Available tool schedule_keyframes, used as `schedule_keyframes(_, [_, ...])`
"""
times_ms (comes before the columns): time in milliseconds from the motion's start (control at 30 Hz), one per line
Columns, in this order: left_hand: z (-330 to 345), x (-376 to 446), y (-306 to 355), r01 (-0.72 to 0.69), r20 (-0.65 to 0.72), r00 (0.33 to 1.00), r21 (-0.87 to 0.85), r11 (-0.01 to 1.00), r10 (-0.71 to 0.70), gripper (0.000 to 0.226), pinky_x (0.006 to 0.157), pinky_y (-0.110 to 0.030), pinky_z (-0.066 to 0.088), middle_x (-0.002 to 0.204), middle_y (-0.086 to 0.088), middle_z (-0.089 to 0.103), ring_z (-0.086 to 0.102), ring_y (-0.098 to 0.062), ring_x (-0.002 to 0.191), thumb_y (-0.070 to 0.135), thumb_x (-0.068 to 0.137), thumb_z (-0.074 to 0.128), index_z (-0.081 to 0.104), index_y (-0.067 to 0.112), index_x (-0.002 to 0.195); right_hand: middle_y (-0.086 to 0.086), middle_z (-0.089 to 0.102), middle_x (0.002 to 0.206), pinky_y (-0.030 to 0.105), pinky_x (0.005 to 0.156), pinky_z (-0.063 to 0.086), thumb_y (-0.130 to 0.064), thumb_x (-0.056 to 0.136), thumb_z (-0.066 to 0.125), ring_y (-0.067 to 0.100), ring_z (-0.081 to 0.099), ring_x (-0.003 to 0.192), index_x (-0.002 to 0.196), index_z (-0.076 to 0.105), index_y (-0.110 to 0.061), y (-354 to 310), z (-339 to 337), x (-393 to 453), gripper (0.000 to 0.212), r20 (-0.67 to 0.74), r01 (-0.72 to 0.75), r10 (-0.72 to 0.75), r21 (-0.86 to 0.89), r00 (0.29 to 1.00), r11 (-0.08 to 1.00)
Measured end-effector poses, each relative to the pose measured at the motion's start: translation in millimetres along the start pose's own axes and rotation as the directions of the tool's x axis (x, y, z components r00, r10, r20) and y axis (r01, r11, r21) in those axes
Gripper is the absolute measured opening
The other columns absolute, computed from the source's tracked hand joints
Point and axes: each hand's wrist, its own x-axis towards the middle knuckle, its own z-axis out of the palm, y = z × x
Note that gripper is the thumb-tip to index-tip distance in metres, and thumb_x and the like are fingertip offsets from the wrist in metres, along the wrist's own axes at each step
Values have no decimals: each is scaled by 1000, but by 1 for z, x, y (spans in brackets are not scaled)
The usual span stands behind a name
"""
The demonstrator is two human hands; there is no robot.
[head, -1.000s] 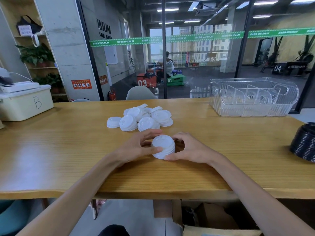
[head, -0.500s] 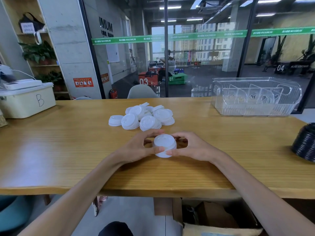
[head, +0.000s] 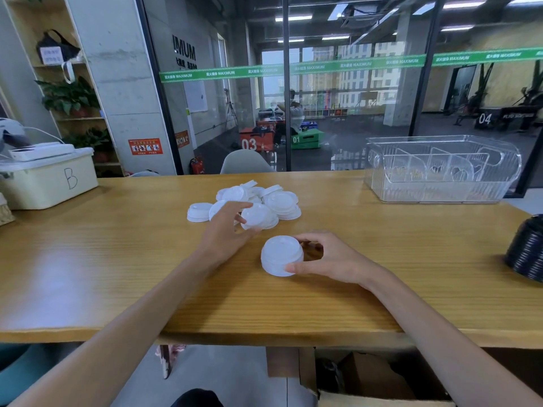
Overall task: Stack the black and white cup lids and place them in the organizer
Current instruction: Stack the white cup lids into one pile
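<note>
- Right hand (head: 326,259) curled round the short stack of white plastic cup lids (head: 281,255), thumb at its near rim and fingers behind; stack stands on the long wooden table (head: 117,259) just in front of the person
- Left hand (head: 226,230) reaches into the loose heap of white plastic lids (head: 264,201); fingertips are at one lid (head: 258,216), though I cannot tell whether they have pinched it or only touch it
- Loose heap sits just beyond the held stack, toward table centre; one lid (head: 199,211) lies apart at its left edge
- Clear ribbed plastic organizer with dividers (head: 440,189) at far right of table, well apart from the hands; no lids visible inside
- Dark ribbed stack of black lids (head: 527,248) at right edge, only partly in view
- Judgement: white stacking is early, most white lids unstacked, nothing placed yet; black pile looks stacked and untouched
</note>
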Motion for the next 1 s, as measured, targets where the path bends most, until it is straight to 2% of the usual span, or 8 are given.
schedule_keyframes(100, [-2, 15, -5, 43, 21, 999, 124, 991, -46, 76, 93, -39, 55, 149, 8, 57, 69, -13, 107, 47, 89, 87, 52, 30, 153, -16, 69, 131, 22, 107, 45, -48, 77, 95, -4, 61, 123, 133, 73, -36, -1, -1, 0, 62, -4, -13, 13, -3, 1000, 1000])
schedule_keyframes(233, [2, 28, -12, 76, 21, 997, 160, 984, -80, 77, 98, -38, 49, 148, 2, 63, 63, -26, 129, 43, 90, 87, 52, 21, 154, -16, 72, 128, 27, 109, 48, -47, 77, 95, 1, 63, 123, 130, 75, -36, -3, 0, -2, 58, -15, 11, -11, 9, 1000, 1000])
schedule_keyframes(300, [2, 33, -18, 98, 32, 994, 168, 981, -105, 85, 108, -40, 46, 153, 4, 61, 56, -25, 142, 46, 88, 88, 49, 22, 159, -15, 75, 125, 22, 105, 50, -35, 81, 95, 2, 67, 119, 128, 77, -29, -4, 0, -3, 51, -10, 34, -33, 41, 999, 999])
schedule_keyframes(500, [0, 35, -26, 139, 30, 989, 141, 980, -145, 79, 111, -43, 47, 152, 5, 60, 55, -22, 141, 48, 84, 92, 58, 26, 152, -15, 77, 123, 14, 99, 49, -28, 83, 94, 0, 68, 116, 128, 77, -22, -5, -1, -3, 48, -4, 55, -55, 45, 998, 997])
schedule_keyframes(600, [-1, 31, -25, 137, 6, 990, 114, 984, -139, 67, 104, -41, 51, 143, 10, 61, 60, -18, 130, 51, 80, 93, 65, 30, 137, -16, 76, 122, 14, 98, 47, -29, 82, 95, -1, 68, 115, 127, 77, -24, -4, 0, -2, 49, -16, 56, -56, 27, 998, 998])
schedule_keyframes(767, [-12, 16, -11, 150, -22, 988, -111, 982, -154, 63, 75, -33, 53, 111, 6, 69, 71, -18, 84, 49, 81, 93, 58, 32, 131, -22, 75, 119, 10, 96, 46, -28, 81, 95, -5, 67, 113, 126, 78, -25, -2, 0, -2, 48, -17, 49, -48, 22, 999, 999])
schedule_keyframes(900, [-19, -3, 9, 103, 52, 994, -316, 943, -91, 55, 76, -23, 62, 135, 18, 61, 73, -17, 74, 35, 88, 91, 60, 27, 132, -19, 75, 120, 10, 95, 45, -30, 81, 95, -5, 67, 114, 125, 78, -26, -2, 0, -1, 48, -18, 30, -30, 27, 999, 999])
schedule_keyframes(1000, [-17, -14, 19, 63, 87, 996, -369, 927, -33, 51, 76, -22, 62, 138, 14, 63, 70, -14, 70, 31, 90, 90, 63, 26, 132, -21, 75, 119, 13, 97, 45, -33, 80, 95, -5, 67, 114, 124, 78, -28, -3, 1, -1, 47, -19, 22, -21, 29, 1000, 999])
